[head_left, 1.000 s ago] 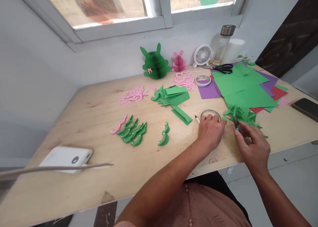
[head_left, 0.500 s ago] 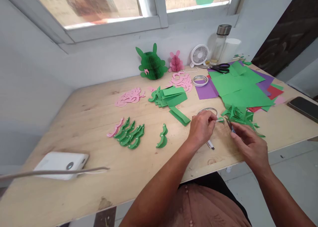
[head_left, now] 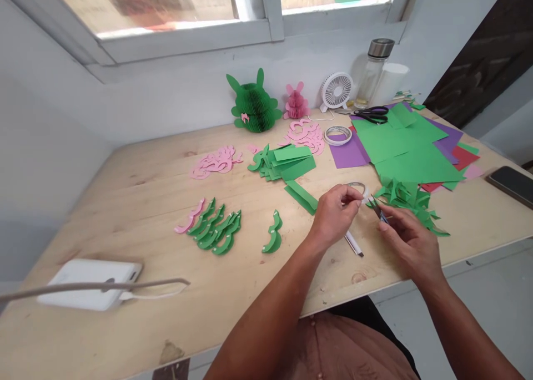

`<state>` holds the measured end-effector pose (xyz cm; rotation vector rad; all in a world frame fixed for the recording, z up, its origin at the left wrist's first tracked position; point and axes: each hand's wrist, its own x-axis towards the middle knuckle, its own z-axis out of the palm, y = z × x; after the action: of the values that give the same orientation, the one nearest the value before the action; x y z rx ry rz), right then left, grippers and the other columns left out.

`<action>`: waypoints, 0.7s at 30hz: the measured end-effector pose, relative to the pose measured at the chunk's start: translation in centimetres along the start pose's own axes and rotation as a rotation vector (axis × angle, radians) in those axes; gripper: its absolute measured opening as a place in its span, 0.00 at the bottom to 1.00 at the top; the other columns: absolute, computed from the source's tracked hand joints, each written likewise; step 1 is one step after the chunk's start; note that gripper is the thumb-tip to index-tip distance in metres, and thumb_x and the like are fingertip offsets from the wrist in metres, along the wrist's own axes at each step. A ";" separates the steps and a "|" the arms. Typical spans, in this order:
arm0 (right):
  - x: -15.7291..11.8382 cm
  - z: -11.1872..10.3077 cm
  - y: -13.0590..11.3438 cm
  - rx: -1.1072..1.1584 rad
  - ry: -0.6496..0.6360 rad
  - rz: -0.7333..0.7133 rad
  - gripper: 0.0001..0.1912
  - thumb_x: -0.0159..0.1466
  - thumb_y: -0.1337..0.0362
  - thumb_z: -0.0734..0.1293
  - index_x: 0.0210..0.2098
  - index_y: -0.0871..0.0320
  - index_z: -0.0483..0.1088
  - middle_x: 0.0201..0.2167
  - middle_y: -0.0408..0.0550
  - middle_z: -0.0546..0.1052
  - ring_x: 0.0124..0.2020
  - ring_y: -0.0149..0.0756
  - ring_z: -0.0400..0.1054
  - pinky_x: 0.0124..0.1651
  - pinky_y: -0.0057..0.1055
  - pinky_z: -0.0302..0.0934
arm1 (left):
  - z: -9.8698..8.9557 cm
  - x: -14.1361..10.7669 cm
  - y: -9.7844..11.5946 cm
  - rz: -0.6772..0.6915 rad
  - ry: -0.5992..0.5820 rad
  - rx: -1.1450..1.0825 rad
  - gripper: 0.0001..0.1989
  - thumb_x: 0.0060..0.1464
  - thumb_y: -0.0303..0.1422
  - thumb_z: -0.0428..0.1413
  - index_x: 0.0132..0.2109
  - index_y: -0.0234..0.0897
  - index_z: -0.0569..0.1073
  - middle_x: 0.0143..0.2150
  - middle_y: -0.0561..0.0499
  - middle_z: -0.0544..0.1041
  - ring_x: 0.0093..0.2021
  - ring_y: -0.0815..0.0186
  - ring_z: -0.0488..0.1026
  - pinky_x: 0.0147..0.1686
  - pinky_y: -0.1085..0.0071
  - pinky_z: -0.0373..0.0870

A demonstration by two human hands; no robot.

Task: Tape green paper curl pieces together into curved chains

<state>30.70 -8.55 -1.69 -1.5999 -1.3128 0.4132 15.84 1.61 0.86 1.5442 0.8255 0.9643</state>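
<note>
My left hand [head_left: 336,212] is closed, thumb and fingertips pinching the end of a short strip of white tape [head_left: 366,198]. Behind those fingers a tape roll [head_left: 361,185] is partly hidden. In my right hand [head_left: 410,241] is a small pair of scissors [head_left: 378,209], its blades pointing at the strip; the handles are mostly covered by my fingers. A white pen [head_left: 353,243] lies under and beside my left hand. Left of it, a scalloped green paper piece [head_left: 272,233] carries small white tape bits. Several similar green pieces [head_left: 219,227] lie farther left, beside a pink one [head_left: 190,218].
Folded green papers [head_left: 293,161] and pink cutouts [head_left: 219,161] lie mid-table. Green scraps [head_left: 406,197] sit beyond my right hand, near coloured sheets [head_left: 416,152] and black-handled scissors [head_left: 372,114]. A fan [head_left: 337,91], bottle [head_left: 372,75], and paper rabbits [head_left: 255,105] stand along the wall. A power bank [head_left: 89,283] lies left.
The scissor blades have moved left and up, closer to the white strip at my left fingertips. The small green bit seen there before no longer shows clearly. The view has shifted slightly.
</note>
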 end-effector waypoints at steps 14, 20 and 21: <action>-0.1 0.8 -0.3 0.017 -0.022 -0.013 0.16 0.62 0.57 0.66 0.49 0.52 0.72 0.46 0.50 0.73 0.45 0.39 0.69 0.46 0.34 0.66 | 0.1 0.0 -0.3 -0.015 0.019 -0.058 0.04 0.49 0.24 0.55 0.32 0.35 0.74 0.33 0.50 0.77 0.34 0.68 0.73 0.38 0.71 0.69; -0.1 0.8 -0.2 0.017 -0.014 -0.014 0.16 0.62 0.58 0.66 0.49 0.52 0.72 0.46 0.49 0.73 0.47 0.38 0.69 0.47 0.34 0.65 | 0.1 -0.1 -0.2 -0.030 0.012 -0.067 0.04 0.49 0.24 0.55 0.31 0.35 0.74 0.32 0.51 0.77 0.34 0.69 0.72 0.38 0.72 0.69; -0.1 0.8 -0.2 0.023 -0.018 -0.017 0.16 0.62 0.59 0.65 0.49 0.52 0.72 0.46 0.49 0.73 0.47 0.38 0.69 0.47 0.33 0.64 | 0.1 -0.1 -0.2 -0.029 0.010 -0.069 0.04 0.49 0.24 0.55 0.31 0.35 0.73 0.32 0.51 0.76 0.33 0.69 0.72 0.38 0.72 0.69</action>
<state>29.94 -8.23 -1.97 -1.5686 -1.3294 0.4313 15.87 1.53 0.68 1.4655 0.8119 0.9702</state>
